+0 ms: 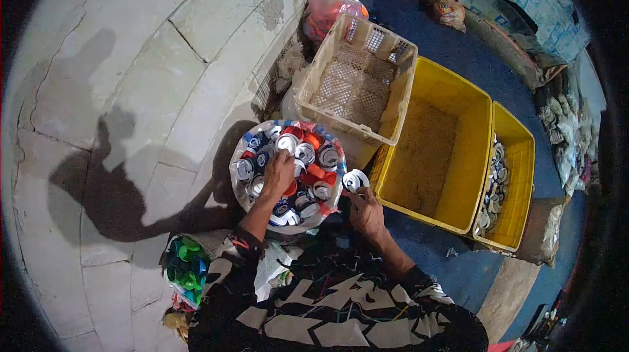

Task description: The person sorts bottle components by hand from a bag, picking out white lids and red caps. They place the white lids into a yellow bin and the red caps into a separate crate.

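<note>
- White open-mouthed piece (pixel 356 180) is sitting in the right hand's (pixel 367 214) grip.
- Left hand (pixel 280 172) is grasping a similar piece (pixel 286 143) inside the filled sack (pixel 303 227).

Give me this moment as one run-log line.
left hand: at white piece in sack | right hand: holding ring-shaped piece near sack | contents: red, white, blue pieces

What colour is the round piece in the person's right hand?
Mostly white: the round piece in the right hand, shown best in the head view.
</note>
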A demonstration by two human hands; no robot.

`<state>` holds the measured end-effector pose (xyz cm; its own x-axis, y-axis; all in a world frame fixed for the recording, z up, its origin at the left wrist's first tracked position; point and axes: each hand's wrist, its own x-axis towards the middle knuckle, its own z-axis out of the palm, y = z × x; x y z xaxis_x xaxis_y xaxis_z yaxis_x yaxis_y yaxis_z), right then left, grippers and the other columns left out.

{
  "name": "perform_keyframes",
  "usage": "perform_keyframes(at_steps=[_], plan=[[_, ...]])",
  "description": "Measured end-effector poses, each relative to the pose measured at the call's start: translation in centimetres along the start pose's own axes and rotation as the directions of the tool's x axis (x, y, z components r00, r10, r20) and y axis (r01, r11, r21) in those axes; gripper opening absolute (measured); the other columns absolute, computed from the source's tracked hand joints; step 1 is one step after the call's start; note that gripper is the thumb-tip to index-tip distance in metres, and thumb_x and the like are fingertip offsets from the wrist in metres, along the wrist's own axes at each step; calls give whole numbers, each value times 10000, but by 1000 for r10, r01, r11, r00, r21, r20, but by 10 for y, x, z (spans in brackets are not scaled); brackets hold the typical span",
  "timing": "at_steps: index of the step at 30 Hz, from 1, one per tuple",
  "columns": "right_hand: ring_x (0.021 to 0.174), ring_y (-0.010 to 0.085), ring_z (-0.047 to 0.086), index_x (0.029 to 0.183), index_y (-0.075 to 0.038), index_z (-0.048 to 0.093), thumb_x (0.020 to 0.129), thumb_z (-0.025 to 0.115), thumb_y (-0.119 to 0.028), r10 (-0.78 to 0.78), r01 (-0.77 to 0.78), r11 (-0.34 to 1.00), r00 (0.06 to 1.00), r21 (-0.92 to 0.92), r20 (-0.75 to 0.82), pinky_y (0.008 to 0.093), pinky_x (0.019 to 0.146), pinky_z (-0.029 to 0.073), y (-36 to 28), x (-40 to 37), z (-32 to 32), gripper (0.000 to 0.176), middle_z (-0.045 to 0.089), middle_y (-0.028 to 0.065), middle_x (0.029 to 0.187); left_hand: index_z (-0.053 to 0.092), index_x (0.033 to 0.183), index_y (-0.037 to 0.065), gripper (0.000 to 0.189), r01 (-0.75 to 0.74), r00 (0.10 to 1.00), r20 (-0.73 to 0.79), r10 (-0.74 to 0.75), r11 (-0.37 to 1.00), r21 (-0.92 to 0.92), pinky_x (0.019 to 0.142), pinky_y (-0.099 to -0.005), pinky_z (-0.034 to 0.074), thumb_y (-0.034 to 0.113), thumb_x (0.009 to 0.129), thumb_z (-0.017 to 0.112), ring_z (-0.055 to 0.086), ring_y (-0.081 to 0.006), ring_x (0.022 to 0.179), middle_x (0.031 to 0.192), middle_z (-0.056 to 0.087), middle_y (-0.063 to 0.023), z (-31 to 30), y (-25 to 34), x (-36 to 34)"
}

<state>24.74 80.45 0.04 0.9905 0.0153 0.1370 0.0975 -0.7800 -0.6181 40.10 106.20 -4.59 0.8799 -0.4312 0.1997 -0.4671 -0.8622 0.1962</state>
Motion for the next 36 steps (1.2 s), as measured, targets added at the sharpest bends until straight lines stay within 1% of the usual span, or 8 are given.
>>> perform_keyframes(at_steps=[5, 8, 9, 15, 22, 28, 33, 36], plan=[[875, 360, 626, 1005, -77, 671, 752, 623, -20, -26, 31, 997, 997, 72, -75, 447, 721, 527, -4, 3, -6, 264, 599, 154, 1014, 689, 935, 1, 146, 202, 906, -256, -339, 874, -441, 723, -383, 509, 67, 813, 642, 638, -292, 784, 874, 653, -132, -63, 8, 7], [880, 361, 625, 985, -66, 671, 763, 615, 13, -60, 86, 985, 984, 151, -168, 434, 701, 529, -9, 8, -5, 242, 604, 163, 979, 691, 977, 37, 146, 269, 798, -1, -602, 358, -894, 643, -354, 508, 102, 859, 635, 635, -201, 706, 871, 673, -65, -70, 12, -2], [868, 367, 620, 976, -46, 641, 764, 620, 35, -85, 115, 978, 981, 171, -172, 428, 703, 524, -12, 9, -9, 228, 605, 162, 980, 684, 1044, 97, 172, 354, 634, 323, -703, -108, -929, 545, -293, 487, 135, 888, 623, 615, -117, 678, 892, 668, -10, -71, 19, -4], [837, 355, 614, 994, -47, 561, 748, 660, 12, -100, 141, 975, 969, 173, -224, 446, 705, 505, -27, 8, -34, 271, 611, 142, 949, 554, 1005, 203, 132, 246, 710, 678, -190, -835, -492, 450, -188, 374, 246, 900, 621, 513, -76, 597, 804, 585, 41, -44, 65, -27], [903, 296, 605, 1022, -91, 624, 696, 619, -7, -162, 162, 987, 959, -17, -231, 427, 772, 492, -4, -14, -84, 337, 630, 83, 1012, 636, 931, 146, 227, 449, 620, 784, -29, -806, -386, 527, -266, 518, 368, 912, 592, 621, -142, 675, 794, 646, 2, -27, 175, -15], [876, 308, 586, 1013, -91, 635, 714, 603, -19, 51, -71, 997, 926, -41, -373, 436, 759, 469, 62, -67, -133, 309, 615, 96, 978, 645, 982, 127, 212, 706, 613, 762, -210, -288, -647, 675, -289, 525, 313, 886, 616, 628, -148, 712, 841, 660, -6, 43, 250, 15], [814, 334, 594, 961, -76, 641, 766, 618, -47, 305, -373, 925, 837, -67, -455, 443, 704, 479, 152, -141, -201, 198, 611, 114, 884, 671, 952, -45, 155, 249, 937, 339, 80, 526, -813, 741, -305, 528, 14, 809, 673, 671, -199, 819, 901, 693, -139, 17, 393, 75], [807, 360, 605, 908, -68, 646, 791, 628, -71, 408, -517, 854, 741, -64, -534, 451, 681, 490, 210, -180, -240, 118, 612, 134, 835, 668, 960, -51, 165, 62, 914, 293, 281, 617, -784, 703, -318, 534, 11, 806, 669, 679, -203, 803, 846, 699, -140, 9, 495, 114]])
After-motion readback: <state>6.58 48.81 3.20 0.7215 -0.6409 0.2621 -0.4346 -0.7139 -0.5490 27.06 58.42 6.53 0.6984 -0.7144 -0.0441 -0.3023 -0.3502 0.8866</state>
